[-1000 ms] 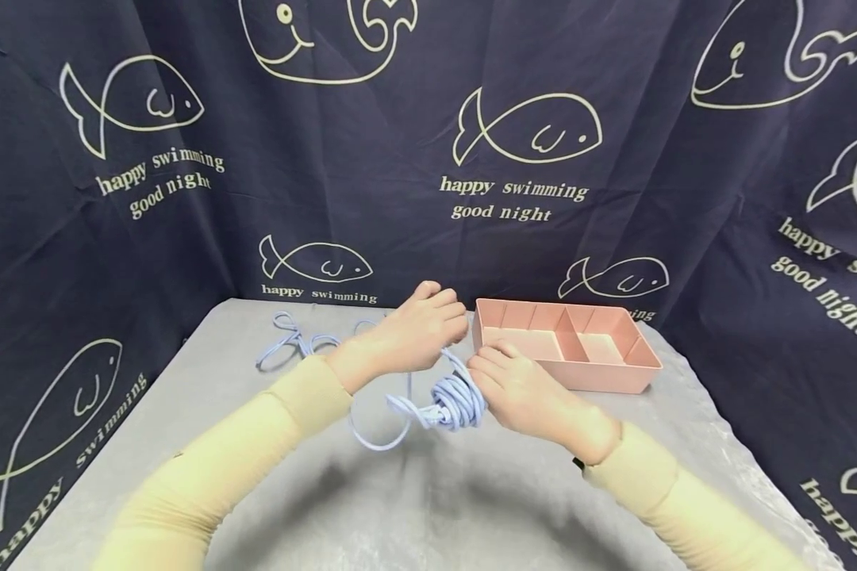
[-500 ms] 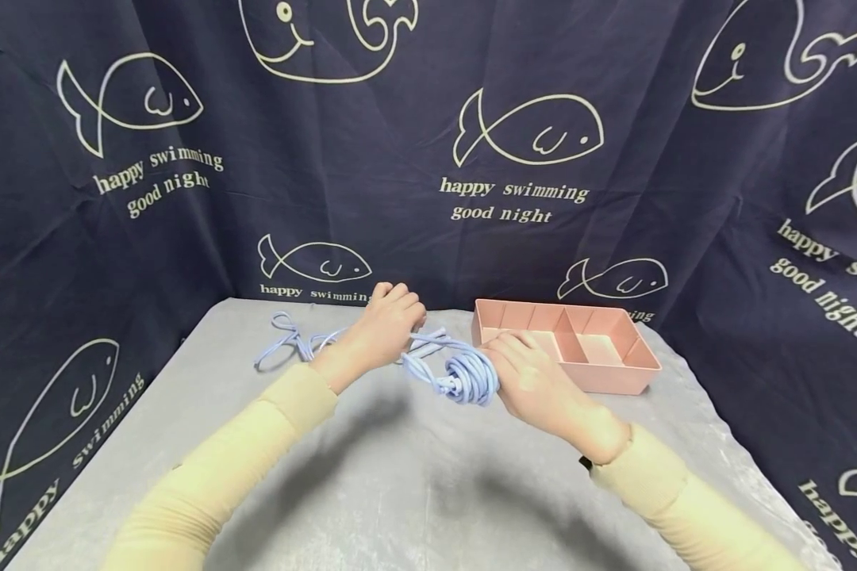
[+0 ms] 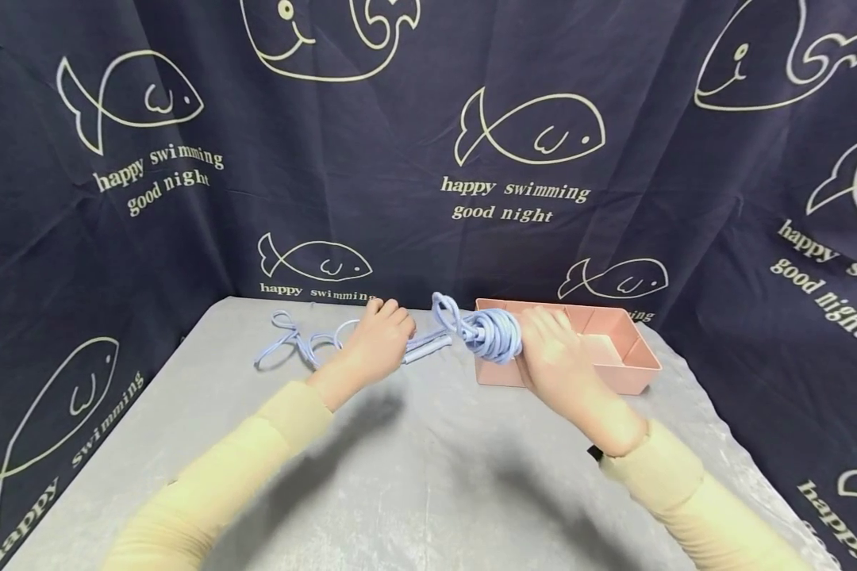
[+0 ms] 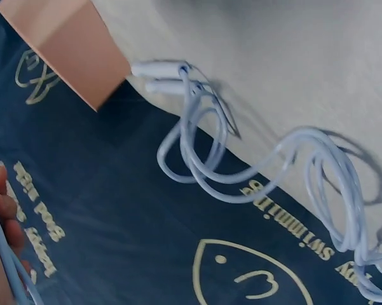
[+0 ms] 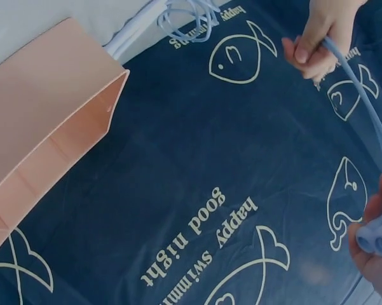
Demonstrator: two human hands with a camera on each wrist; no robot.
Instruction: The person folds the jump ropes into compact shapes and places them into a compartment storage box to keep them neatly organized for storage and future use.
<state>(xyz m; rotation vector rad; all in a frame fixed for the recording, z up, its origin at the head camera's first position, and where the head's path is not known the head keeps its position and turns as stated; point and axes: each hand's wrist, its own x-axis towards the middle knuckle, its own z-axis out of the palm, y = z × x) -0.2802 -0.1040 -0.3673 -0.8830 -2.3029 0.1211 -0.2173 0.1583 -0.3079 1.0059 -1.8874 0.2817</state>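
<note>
Rope (image 3: 496, 335) gripped in the right hand (image 3: 559, 353), a strand (image 5: 370, 109) stretching to the pinching left hand (image 3: 377, 342), seems mid-winding, calling for another wrap.

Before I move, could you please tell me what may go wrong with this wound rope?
1. A loop sticks out of the wound rope in the right hand; it might catch and loosen the winding.
2. In the head view, the wound rope overlaps the left side of the box, so it could bump the rim.
3. The other rope lies in loose loops and might tangle if dragged.
</note>
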